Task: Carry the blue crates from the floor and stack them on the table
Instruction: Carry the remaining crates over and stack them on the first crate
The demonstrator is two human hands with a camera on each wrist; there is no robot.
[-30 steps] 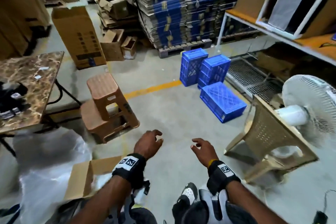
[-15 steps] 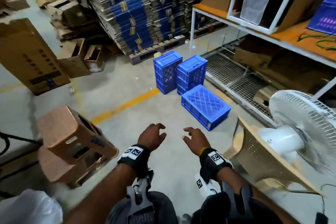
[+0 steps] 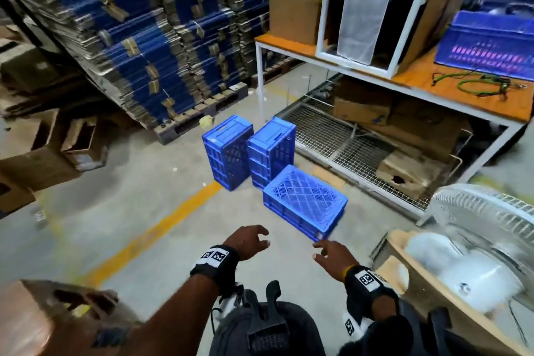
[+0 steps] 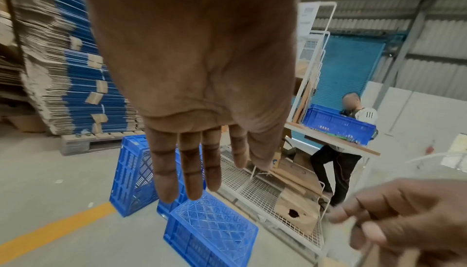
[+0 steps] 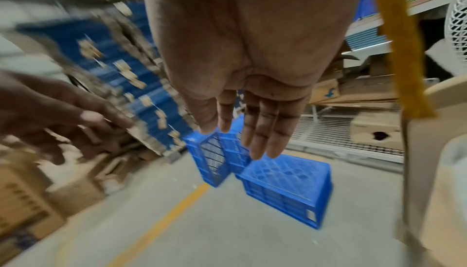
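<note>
Three blue crates stand on the concrete floor ahead. Two upright crates (image 3: pixel 228 152) (image 3: pixel 271 150) stand on end side by side; a third crate (image 3: pixel 304 201) (image 4: pixel 212 231) (image 5: pixel 285 185) lies upside down in front of them, lattice bottom up. My left hand (image 3: pixel 250 241) (image 4: pixel 192 163) and right hand (image 3: pixel 332 254) (image 5: pixel 250 131) are held out in front of me, both empty with relaxed fingers, short of the nearest crate. The orange-topped table (image 3: pixel 450 89) stands at the right, with another blue crate (image 3: pixel 488 43) on it.
A white fan (image 3: pixel 476 243) on a beige chair (image 3: pixel 433 292) is close at my right. A brown stool (image 3: pixel 57 321) is at lower left. Stacked flat cartons on pallets (image 3: pixel 138 37) rise behind the crates. A wire rack (image 3: pixel 355 144) lies under the table. A person (image 4: pixel 338 151) stands behind it.
I have moved toward the crates and turned right; they look larger and nearer. The stool slid to the lower left corner. Both hands stay out front, empty.
</note>
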